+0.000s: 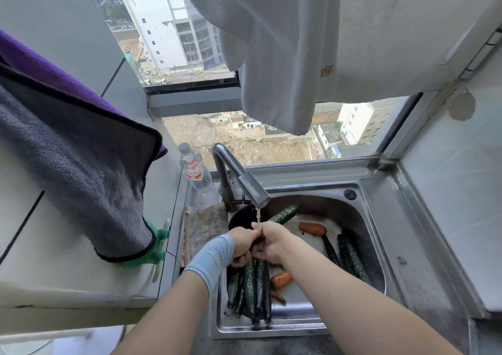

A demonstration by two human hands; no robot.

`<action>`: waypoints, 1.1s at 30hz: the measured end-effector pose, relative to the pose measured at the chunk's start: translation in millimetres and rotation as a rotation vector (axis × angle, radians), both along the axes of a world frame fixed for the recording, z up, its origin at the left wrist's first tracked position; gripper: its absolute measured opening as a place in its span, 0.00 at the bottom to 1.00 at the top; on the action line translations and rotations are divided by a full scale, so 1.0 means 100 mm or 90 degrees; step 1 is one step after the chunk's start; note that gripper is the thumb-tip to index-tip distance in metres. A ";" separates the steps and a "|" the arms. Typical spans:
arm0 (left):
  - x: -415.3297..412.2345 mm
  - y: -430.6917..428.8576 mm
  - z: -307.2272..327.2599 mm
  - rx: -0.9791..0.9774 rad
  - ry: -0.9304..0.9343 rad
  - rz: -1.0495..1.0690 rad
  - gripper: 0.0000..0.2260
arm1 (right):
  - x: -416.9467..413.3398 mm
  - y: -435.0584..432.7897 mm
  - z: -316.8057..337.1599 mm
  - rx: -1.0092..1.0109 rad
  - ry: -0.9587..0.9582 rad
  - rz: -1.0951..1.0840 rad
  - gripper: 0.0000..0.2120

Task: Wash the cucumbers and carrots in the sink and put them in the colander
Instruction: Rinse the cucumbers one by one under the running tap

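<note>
One view only, from my head camera, looking down into the sink (379, 248). Both of my hands meet under the thin stream from the faucet (245, 182), over the left half of the basin. My left hand (242, 244), with a pale blue sleeve (210, 259) on the wrist, has its fingers curled in against my right hand (272, 242), which is curled too. A cucumber (286, 213) pokes out past my right hand towards the far edge, and I judge that is the one I am gripping and rubbing. What my left fingers close on is hidden.

Most of the work looks to be ahead of me. A bundle of cucumbers (255, 286) lies by the near edge just below my hands, and more cucumbers (353, 259) lie along the right wall. Three carrots are in the basin as well: one carrot (312, 228) towards the far right, a second carrot (281, 278) beside the bundle, and a thin carrot (278, 296) nearer the front edge.

A dark round rim (237, 220) sits at the far left corner under the spout. It may be the colander, but I cannot tell, nor whether anything is in it.

A water bottle (194, 168) stands behind the faucet, and a cloth (206, 227) lies on the sink's left edge.
</note>
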State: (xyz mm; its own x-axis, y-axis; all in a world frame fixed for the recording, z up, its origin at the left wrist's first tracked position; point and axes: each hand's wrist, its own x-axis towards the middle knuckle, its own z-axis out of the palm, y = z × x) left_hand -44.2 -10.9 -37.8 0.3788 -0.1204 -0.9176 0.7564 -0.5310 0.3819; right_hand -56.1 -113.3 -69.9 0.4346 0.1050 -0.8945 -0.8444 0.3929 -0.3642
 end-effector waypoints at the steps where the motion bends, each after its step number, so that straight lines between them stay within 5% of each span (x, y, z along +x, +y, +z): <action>1: -0.02 0.03 0.00 -0.005 0.004 -0.008 0.19 | 0.00 0.01 0.00 -0.009 -0.014 -0.013 0.12; 4: -0.08 0.12 -0.01 -0.051 0.041 0.005 0.19 | 0.03 0.05 -0.04 -0.071 -0.041 -0.081 0.18; 10: -0.18 0.30 0.00 -0.183 0.054 0.014 0.03 | 0.00 0.07 -0.08 -0.049 -0.017 -0.108 0.29; 13: -0.21 0.39 -0.05 -0.145 -0.028 -0.099 0.07 | -0.01 0.10 -0.07 -0.040 0.021 -0.116 0.20; 15: -0.22 0.42 -0.10 -0.086 -0.081 -0.174 0.05 | 0.01 0.06 -0.09 -0.130 0.005 -0.048 0.13; 17: -0.22 0.43 -0.16 -0.016 -0.135 -0.226 0.05 | -0.01 0.00 -0.18 -0.362 -0.021 0.167 0.27; 19: -0.20 0.40 -0.21 0.028 -0.195 -0.263 0.09 | -0.10 -0.08 -0.11 -0.461 -0.057 0.258 0.35; 23: -0.15 0.30 -0.23 0.068 -0.323 -0.322 0.18 | -0.30 -0.28 -0.09 -0.699 -0.143 0.550 0.27; 29: 0.05 0.30 -0.09 0.045 -0.360 -0.351 0.18 | -0.35 -0.61 -0.06 -0.847 -0.342 0.835 0.28; 33: 0.08 0.27 -0.02 -0.008 -0.390 -0.195 0.12 | -0.31 -0.67 -0.17 -0.721 -0.434 0.693 0.16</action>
